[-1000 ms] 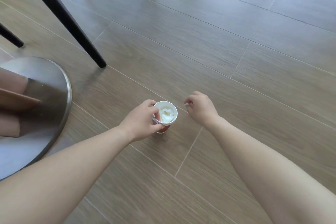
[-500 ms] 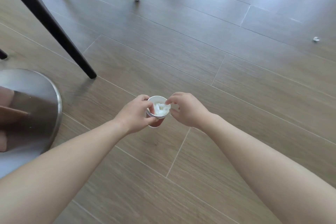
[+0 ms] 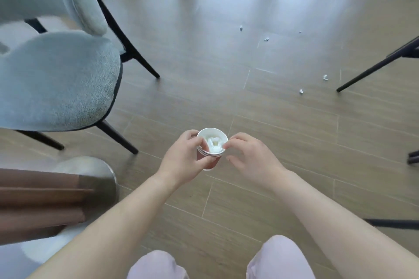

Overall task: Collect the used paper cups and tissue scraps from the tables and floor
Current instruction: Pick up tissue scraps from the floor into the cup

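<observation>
My left hand (image 3: 184, 161) grips a stack of red paper cups (image 3: 212, 146) with white rims, held upright above the floor. White tissue scraps (image 3: 214, 144) fill the top cup. My right hand (image 3: 249, 157) is just right of the cup; its index fingertip touches the tissue at the rim, with the thumb apart below it. More small tissue scraps lie on the wooden floor farther off: two (image 3: 301, 91) (image 3: 325, 77) near a black chair leg and two (image 3: 266, 39) (image 3: 241, 28) beyond.
A grey upholstered chair (image 3: 56, 84) on black legs stands at the left. A round metal table base (image 3: 95, 172) and brown column (image 3: 38, 201) sit at the lower left. Black chair legs (image 3: 371, 68) reach in from the right. My knees (image 3: 281, 258) are at the bottom.
My right hand came from the floor to the cup with a scrap and now touches the tissue inside. The view has lifted, so the chair and distant scraps now show.
</observation>
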Demonstrator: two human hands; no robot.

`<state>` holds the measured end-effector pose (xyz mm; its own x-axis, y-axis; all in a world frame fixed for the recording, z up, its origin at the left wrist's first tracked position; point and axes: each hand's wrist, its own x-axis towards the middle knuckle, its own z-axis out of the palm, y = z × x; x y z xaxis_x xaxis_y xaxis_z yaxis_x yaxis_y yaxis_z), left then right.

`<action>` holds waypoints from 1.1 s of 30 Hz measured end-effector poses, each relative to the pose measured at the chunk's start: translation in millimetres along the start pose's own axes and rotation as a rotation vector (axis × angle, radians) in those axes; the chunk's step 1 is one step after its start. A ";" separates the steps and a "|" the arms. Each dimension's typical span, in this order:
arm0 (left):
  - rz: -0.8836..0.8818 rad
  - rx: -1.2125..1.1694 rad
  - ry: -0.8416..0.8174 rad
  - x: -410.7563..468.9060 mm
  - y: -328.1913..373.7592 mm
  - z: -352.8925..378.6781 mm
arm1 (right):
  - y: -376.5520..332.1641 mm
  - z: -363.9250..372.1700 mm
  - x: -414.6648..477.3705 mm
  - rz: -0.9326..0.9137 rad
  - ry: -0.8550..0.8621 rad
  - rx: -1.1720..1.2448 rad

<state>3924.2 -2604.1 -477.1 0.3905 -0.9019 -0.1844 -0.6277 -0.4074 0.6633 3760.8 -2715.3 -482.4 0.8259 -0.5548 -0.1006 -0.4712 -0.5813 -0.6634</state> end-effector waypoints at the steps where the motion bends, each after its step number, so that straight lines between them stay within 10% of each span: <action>1: 0.022 -0.004 0.004 -6.2 31.9 -19.5 | -17.5 -31.2 -11.1 0.006 0.034 0.010; 14: 0.215 -0.035 -0.015 -26.4 345.6 -146.5 | -116.9 -330.0 -113.0 0.063 0.362 0.077; 33: 0.337 -0.111 -0.086 21.1 470.6 -74.9 | -39.3 -433.9 -161.1 0.130 0.584 0.065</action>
<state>3687.5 -2804.2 -114.6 0.1134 -0.9936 0.0004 -0.6326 -0.0719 0.7711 3512.0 -2861.4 -118.4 0.4476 -0.8647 0.2278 -0.5217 -0.4594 -0.7189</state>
